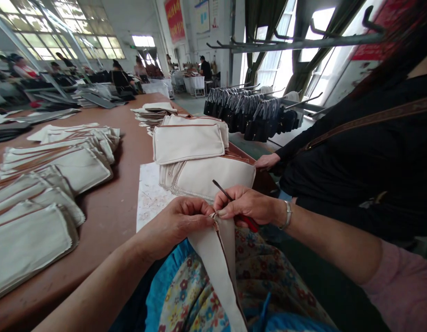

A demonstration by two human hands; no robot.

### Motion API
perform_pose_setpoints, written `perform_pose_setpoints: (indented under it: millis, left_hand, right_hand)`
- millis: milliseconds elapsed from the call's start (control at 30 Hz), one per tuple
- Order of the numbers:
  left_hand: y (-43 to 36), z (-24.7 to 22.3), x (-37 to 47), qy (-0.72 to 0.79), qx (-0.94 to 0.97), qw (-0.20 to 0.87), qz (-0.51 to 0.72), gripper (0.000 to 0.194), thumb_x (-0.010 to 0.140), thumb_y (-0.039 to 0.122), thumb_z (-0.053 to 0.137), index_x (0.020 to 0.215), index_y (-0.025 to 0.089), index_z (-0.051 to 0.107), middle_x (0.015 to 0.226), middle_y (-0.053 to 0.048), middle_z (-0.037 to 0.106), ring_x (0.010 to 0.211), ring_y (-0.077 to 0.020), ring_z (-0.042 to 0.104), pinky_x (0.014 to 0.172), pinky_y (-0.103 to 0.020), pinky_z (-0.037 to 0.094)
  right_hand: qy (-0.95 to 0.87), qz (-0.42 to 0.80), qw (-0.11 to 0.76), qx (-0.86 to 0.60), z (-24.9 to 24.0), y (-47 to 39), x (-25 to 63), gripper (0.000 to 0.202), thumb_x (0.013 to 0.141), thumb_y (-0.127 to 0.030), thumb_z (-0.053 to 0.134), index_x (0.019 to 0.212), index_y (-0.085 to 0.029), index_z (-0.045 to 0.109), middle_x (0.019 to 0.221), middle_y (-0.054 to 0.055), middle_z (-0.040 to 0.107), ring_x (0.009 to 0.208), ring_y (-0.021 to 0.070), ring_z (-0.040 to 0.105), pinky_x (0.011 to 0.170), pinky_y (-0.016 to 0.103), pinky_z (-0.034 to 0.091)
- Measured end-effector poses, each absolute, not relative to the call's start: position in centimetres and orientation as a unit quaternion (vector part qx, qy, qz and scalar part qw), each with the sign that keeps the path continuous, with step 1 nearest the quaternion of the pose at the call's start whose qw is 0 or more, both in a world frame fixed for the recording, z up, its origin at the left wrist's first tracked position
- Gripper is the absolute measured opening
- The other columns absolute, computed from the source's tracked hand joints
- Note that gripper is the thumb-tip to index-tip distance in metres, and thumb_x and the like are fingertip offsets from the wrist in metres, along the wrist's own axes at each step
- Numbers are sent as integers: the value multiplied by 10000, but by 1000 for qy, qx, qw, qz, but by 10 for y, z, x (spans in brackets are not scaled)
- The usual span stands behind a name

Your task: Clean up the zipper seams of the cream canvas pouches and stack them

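A cream pouch [208, 258] with a brown-edged opening hangs from my fingers over my lap. My left hand [186, 216] is closed, its thumb and finger pinching the pouch's upper end. Against that same end press the thumb and fingertip of my right hand [248, 205]. Also gripped in my right hand is a slim tool with a red handle [248, 223] and a dark metal shaft [222, 189] pointing up to the left. Its exact kind is hidden by the fingers. Just beyond my hands lies a stack of cream pouches [213, 177].
More cream pouches [30, 244] lie in overlapping rows on the brown table [127, 138], left. A white sheet [147, 198] sits under the near stack. At right stands a person in black [338, 161], one hand by the table edge. Black items [258, 120] hang on a rack behind.
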State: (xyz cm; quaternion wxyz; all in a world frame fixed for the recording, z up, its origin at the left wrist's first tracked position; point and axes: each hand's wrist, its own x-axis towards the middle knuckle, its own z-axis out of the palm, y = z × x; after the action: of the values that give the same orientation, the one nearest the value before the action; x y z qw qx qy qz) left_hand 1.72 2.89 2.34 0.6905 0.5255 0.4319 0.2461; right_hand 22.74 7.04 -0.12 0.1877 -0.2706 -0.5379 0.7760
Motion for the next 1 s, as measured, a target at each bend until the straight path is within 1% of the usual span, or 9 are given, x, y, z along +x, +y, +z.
perform_pose_setpoints:
  millis: [100, 167, 333, 533, 667, 767, 867, 933, 1000]
  left_hand:
    - [29, 25, 21, 445, 537, 671, 251, 168, 812, 303, 685, 769, 141, 674, 747, -25, 658, 662, -130, 522, 623, -234, 390]
    - [29, 27, 24, 455, 556, 649, 251, 182, 821, 314, 663, 758, 144, 683, 748, -21, 653, 679, -135, 516, 640, -236, 391]
    - [27, 28, 30, 491, 576, 609, 238, 211, 830, 335, 639, 734, 147, 653, 665, 7, 581, 620, -124, 471, 576, -230, 343]
    - [24, 20, 35, 494, 512, 651, 265, 245, 794, 374, 693, 766, 137, 643, 689, -4, 592, 607, -120, 493, 556, -223, 349]
    - [21, 19, 35, 482, 486, 677, 271, 267, 775, 391, 713, 773, 133, 642, 709, -21, 624, 598, -124, 512, 550, -223, 363]
    - [21, 21, 34, 497, 521, 643, 263, 279, 781, 406, 703, 747, 138, 631, 672, -6, 598, 585, -120, 488, 529, -217, 340]
    - [23, 24, 33, 515, 583, 583, 236, 253, 826, 386, 644, 741, 147, 641, 651, 14, 548, 589, -115, 452, 519, -212, 316]
    - [26, 26, 31, 517, 614, 555, 218, 226, 850, 349, 602, 748, 155, 655, 639, 26, 515, 583, -110, 422, 515, -212, 305]
    - [28, 26, 28, 508, 630, 548, 212, 213, 861, 316, 565, 766, 158, 671, 645, 26, 516, 594, -115, 422, 529, -218, 316]
  right_hand:
    - [-528, 782, 185, -276, -3, 69, 229, 183, 754, -268, 660, 873, -155, 577, 605, -69, 508, 361, 35, 406, 313, 130, 334]
    - [-554, 757, 193, -287, 0, 67, 229, 185, 774, -299, 636, 879, -161, 571, 609, -68, 499, 368, 34, 396, 319, 130, 326]
    - [-645, 650, 216, -337, 11, 62, 226, 226, 723, -293, 717, 799, -152, 557, 636, -51, 521, 454, 37, 407, 352, 119, 322]
    - [-657, 616, 209, -381, 10, 66, 228, 93, 709, -179, 597, 795, -145, 601, 554, -70, 501, 362, 44, 402, 311, 143, 354]
    - [-645, 637, 198, -373, 13, 65, 233, 111, 720, -196, 591, 821, -149, 602, 543, -79, 497, 342, 41, 409, 304, 136, 322]
    - [-642, 647, 207, -356, 14, 63, 233, 142, 747, -255, 628, 835, -144, 616, 569, -71, 512, 379, 33, 412, 340, 134, 316]
    - [-689, 583, 239, -358, 15, 61, 229, 84, 705, -186, 672, 746, -122, 636, 599, -49, 554, 494, 30, 442, 420, 114, 339]
    - [-692, 568, 236, -379, 14, 60, 226, 49, 694, -162, 658, 719, -123, 641, 554, -58, 538, 465, 33, 425, 397, 121, 326]
    - [-661, 597, 214, -401, 15, 59, 225, 70, 705, -198, 649, 736, -136, 638, 512, -75, 514, 377, 36, 385, 328, 141, 298]
